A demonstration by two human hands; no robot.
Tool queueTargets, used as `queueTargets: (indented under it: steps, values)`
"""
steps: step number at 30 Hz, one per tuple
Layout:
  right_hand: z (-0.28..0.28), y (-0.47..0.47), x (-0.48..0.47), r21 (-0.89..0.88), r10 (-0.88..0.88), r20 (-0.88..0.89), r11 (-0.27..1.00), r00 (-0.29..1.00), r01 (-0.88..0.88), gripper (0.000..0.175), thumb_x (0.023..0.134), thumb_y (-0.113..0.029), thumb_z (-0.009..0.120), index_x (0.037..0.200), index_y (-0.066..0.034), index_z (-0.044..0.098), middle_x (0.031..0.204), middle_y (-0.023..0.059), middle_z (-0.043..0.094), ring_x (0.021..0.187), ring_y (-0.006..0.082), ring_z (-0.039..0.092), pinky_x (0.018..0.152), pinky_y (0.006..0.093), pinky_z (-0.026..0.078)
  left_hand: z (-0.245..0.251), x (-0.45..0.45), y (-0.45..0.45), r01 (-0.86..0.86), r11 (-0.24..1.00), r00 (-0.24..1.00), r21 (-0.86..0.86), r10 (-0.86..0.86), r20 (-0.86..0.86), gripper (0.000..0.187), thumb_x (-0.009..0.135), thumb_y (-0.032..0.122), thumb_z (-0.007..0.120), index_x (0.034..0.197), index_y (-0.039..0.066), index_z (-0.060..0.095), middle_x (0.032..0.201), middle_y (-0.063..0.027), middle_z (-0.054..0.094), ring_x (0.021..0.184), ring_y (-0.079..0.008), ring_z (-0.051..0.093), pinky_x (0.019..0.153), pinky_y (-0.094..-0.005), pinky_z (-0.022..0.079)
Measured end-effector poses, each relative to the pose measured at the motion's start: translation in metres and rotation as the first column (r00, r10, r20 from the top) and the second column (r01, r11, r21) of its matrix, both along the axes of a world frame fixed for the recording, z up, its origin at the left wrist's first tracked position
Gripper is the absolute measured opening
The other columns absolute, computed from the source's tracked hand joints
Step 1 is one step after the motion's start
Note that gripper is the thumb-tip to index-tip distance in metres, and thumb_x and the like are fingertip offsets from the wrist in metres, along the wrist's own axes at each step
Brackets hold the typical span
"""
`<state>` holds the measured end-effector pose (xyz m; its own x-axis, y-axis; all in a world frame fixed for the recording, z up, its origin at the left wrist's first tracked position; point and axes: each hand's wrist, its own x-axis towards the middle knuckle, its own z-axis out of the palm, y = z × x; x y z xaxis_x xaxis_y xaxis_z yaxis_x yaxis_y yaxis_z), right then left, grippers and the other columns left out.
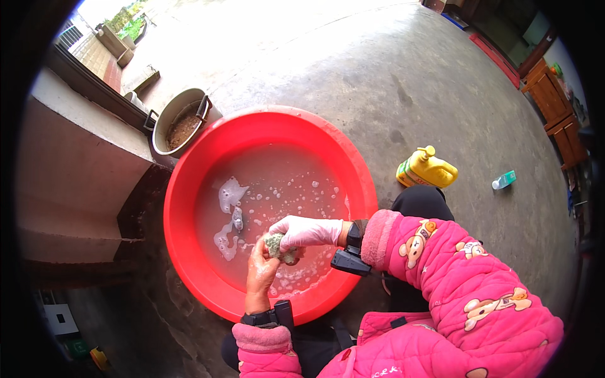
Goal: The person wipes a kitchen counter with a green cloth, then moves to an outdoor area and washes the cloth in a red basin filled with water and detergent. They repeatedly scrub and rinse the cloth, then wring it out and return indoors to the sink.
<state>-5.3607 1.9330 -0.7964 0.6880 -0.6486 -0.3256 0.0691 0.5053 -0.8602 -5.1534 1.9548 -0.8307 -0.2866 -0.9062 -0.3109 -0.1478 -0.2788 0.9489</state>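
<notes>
Over soapy, cloudy water [283,165] in a large red plastic tub [364,189], both my hands meet around a crumpled, greenish-grey textured pad or cloth [274,245]. My right hand [309,232], in a pale pink glove, grips it from above. Bare and wet, my left hand [261,269] pinches its near left side. The fingers hide part of the pad, so its full shape cannot be told. White foam [231,193] floats at the left of the water, beside a small greyish thing [237,219].
A metal pot [163,127] with brown contents stands against the tub's far left side, near the wall [80,170]. Right of the tub are a yellow pump jug [427,170] and a small teal bottle [505,180] on the concrete floor [472,123]. Wooden cabinets [550,101] stand far right.
</notes>
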Motion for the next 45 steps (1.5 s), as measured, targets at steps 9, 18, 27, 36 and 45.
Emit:
queueTargets:
  steps: [9, 18, 27, 36, 45]
  values:
    - [0.014, -0.013, -0.014, -0.080, -0.104, -0.088, 0.992, 0.991, 0.097, 0.027, 0.079, -0.018, 0.063, 0.101, -0.0031, 0.062, 0.079, 0.0065, 0.065, 0.065, 0.0156, 0.062, 0.056, 0.0293, 0.049, 0.011, 0.005, 0.002, -0.079, 0.975, 0.881, 0.207, 0.166, -0.444, 0.031, 0.079, 0.005, 0.054, 0.109, -0.001, 0.054, 0.104, -0.0135, 0.063, 0.091, -0.0247, 0.064, 0.083, -0.0346, 0.054]
    - [-0.020, -0.018, -0.005, -0.162, -0.289, -0.001, 0.945, 0.957, 0.285, 0.027, 0.083, -0.018, 0.068, 0.103, -0.0005, 0.062, 0.093, 0.0035, 0.065, 0.088, 0.0108, 0.058, 0.079, 0.0294, 0.049, 0.011, -0.011, -0.003, -0.292, 0.943, 0.796, 0.157, 0.331, -0.507, 0.031, 0.085, 0.002, 0.054, 0.115, 0.003, 0.047, 0.112, -0.0131, 0.059, 0.099, -0.0252, 0.062, 0.083, -0.0392, 0.056]
    - [-0.016, -0.008, -0.001, -0.125, 0.054, -0.048, 0.990, 0.997, -0.059, 0.040, 0.078, -0.018, 0.071, 0.110, 0.0008, 0.058, 0.071, 0.0069, 0.061, 0.057, 0.0119, 0.057, 0.048, 0.0263, 0.043, 0.014, -0.009, -0.004, -0.357, 0.934, 0.860, 0.027, 0.339, -0.381, 0.030, 0.085, -0.002, 0.060, 0.112, 0.001, 0.050, 0.100, -0.0083, 0.063, 0.091, -0.0155, 0.063, 0.084, -0.0290, 0.052]
    - [-0.022, -0.016, 0.010, -0.122, -0.421, 0.082, 0.895, 0.903, 0.429, 0.031, 0.080, -0.003, 0.059, 0.110, 0.0010, 0.061, 0.096, 0.0083, 0.066, 0.091, 0.0141, 0.061, 0.082, 0.0305, 0.051, -0.004, -0.003, 0.002, -0.273, 0.954, 0.850, 0.122, 0.299, -0.433, 0.037, 0.086, 0.000, 0.055, 0.122, 0.005, 0.046, 0.108, -0.0076, 0.062, 0.086, -0.0169, 0.063, 0.062, -0.0276, 0.053]
    - [0.005, 0.027, 0.041, -0.881, -0.311, -0.354, 0.427, 0.882, -0.203, 0.024, 0.087, -0.031, 0.059, 0.089, -0.0076, 0.060, 0.083, 0.0146, 0.059, 0.076, 0.0325, 0.062, 0.069, 0.0444, 0.049, -0.038, -0.022, 0.013, -0.365, 0.892, 0.770, 0.265, 0.450, -0.453, 0.017, 0.093, 0.018, 0.053, 0.102, 0.004, 0.058, 0.089, -0.0035, 0.061, 0.080, -0.0144, 0.058, 0.070, -0.0308, 0.049]
